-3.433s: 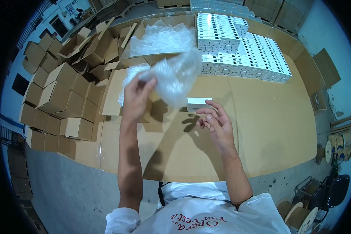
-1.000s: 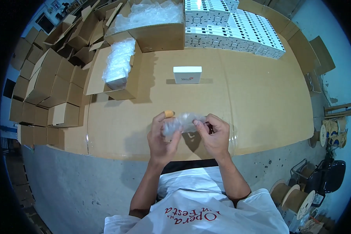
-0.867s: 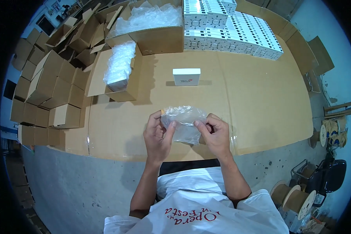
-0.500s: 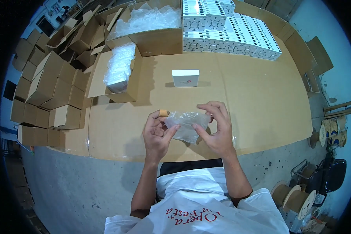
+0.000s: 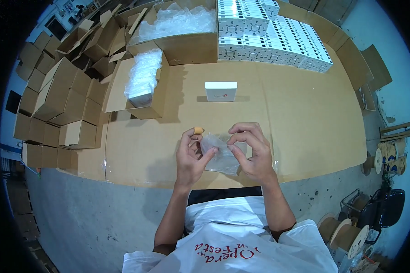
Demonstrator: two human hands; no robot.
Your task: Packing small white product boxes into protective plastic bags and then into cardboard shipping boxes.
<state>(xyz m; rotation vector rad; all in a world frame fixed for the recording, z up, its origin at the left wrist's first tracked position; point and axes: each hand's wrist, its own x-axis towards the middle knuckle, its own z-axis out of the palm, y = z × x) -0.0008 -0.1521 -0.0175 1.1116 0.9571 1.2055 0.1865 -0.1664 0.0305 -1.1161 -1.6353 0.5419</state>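
A clear plastic bag [image 5: 226,160] hangs between my two hands near the front edge of the table. My left hand [image 5: 191,154] pinches its left side with the thumb, and an orange finger cot covers one fingertip. At the upper right part of the bag, my right hand [image 5: 252,149] has its thumb and fingertips closed on the film. Beyond my hands a small white box [image 5: 221,92] with a red mark stands on the cardboard-covered table [image 5: 305,123].
An open carton [image 5: 158,102] of bagged boxes stands at left, before a larger carton [image 5: 187,50] of loose plastic bags. White boxes [image 5: 278,48] are stacked at the back. Brown cartons [image 5: 61,100] pile up at far left. Cable spools [image 5: 351,236] sit on the floor at right.
My hands have drawn closer together, the left moving rightward. The bag hangs lower and less stretched, and my right fingers have curled in toward the thumb.
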